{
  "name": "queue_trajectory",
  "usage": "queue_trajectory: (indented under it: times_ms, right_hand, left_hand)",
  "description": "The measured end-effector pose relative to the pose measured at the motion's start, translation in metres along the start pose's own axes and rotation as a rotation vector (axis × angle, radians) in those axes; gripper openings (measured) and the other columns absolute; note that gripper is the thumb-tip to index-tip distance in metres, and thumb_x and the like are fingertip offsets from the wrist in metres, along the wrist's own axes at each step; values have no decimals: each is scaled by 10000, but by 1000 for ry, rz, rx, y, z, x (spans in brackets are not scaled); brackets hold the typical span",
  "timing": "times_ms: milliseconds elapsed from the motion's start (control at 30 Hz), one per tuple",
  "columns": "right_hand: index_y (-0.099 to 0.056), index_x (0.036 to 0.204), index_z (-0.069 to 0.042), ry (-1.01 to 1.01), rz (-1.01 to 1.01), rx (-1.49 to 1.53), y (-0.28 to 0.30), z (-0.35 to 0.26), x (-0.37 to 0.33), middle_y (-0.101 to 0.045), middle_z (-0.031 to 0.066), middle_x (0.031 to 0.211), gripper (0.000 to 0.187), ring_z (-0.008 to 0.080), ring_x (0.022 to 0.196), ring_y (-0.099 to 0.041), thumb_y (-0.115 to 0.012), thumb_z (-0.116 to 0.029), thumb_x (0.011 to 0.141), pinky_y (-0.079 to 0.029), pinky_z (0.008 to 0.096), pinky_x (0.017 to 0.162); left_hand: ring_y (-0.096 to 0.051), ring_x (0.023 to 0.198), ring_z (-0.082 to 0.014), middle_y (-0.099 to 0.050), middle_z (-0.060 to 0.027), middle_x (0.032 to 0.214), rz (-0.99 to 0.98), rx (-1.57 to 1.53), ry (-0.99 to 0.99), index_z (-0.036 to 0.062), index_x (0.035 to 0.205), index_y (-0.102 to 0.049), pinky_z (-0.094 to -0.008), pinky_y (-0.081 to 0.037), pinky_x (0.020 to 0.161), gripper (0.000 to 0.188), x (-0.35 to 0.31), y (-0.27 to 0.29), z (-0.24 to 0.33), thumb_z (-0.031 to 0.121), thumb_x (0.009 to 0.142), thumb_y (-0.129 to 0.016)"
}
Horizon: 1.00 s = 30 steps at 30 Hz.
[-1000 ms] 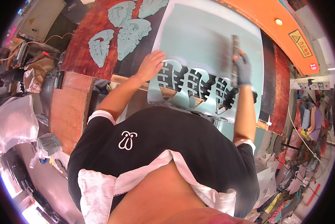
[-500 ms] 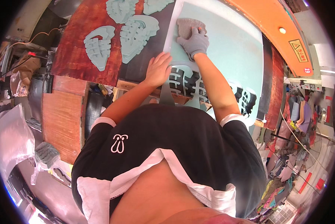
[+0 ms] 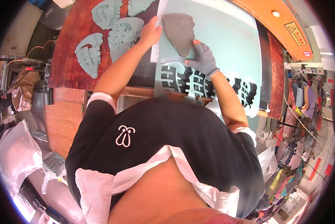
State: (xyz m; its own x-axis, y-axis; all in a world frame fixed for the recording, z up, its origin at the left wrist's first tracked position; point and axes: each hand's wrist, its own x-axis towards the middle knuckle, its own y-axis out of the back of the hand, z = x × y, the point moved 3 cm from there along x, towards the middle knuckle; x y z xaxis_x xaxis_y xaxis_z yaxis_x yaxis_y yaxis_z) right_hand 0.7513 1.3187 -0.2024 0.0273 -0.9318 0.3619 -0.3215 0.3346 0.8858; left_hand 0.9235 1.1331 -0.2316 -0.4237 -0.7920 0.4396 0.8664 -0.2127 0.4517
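Note:
A pale green sheet [image 3: 227, 41] covers the right part of the work surface, with several sole-shaped openings [image 3: 199, 82] cut through its near side. On it lies a grey-brown tapered block [image 3: 178, 31], its narrow end toward me. My right hand [image 3: 204, 61], in a grey glove with bare fingertips, is open beside that narrow end; its fingers are spread and appear not to hold the block. My bare left hand [image 3: 151, 33] reaches farther out, at the sheet's left edge, fingers stretched and thumb apart. Any light hold on the edge cannot be made out.
Several pale green cut pieces [image 3: 124, 35] lie stacked on the reddish board [image 3: 68, 67] at left. An orange machine beam [image 3: 276, 26] crosses the far right. Plastic bags [image 3: 18, 156] stand at the lower left; coloured scraps [image 3: 306, 97] hang at right.
My right hand has come off the block and drawn nearer to me. My left hand has moved farther out along the sheet's edge. The whole view has shifted a little.

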Motion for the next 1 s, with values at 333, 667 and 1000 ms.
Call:
queue_trajectory:
  times_ms: [333,667,1000]
  right_hand:
    - [-511,1159,-1,-32,206,-62,-13,-10,9,-590,164,1060,807,345,1023,-549,-797,-415,529,-452,406,862]
    - [-497,1173,-7,-33,203,-98,-12,-12,11,-585,163,1049,820,340,996,-554,-786,-439,539,-460,414,846]
    - [-531,1136,4,-476,322,23,43,69,-52,-576,193,1096,543,363,1030,-530,-688,-345,751,-418,414,906]
  left_hand:
    - [-518,990,-145,-547,-71,1248,-129,-369,247,25,1311,-370,-268,-394,859,470,40,-18,-24,31,844,-425]
    - [-449,1147,-159,-476,-97,1329,-190,-420,221,27,1348,-308,-257,-316,972,493,34,-29,-32,29,868,-418]
    - [-263,1339,-266,-307,-41,1451,-270,355,-59,140,1323,-408,-506,-244,1036,433,-44,-15,-7,221,901,-460]
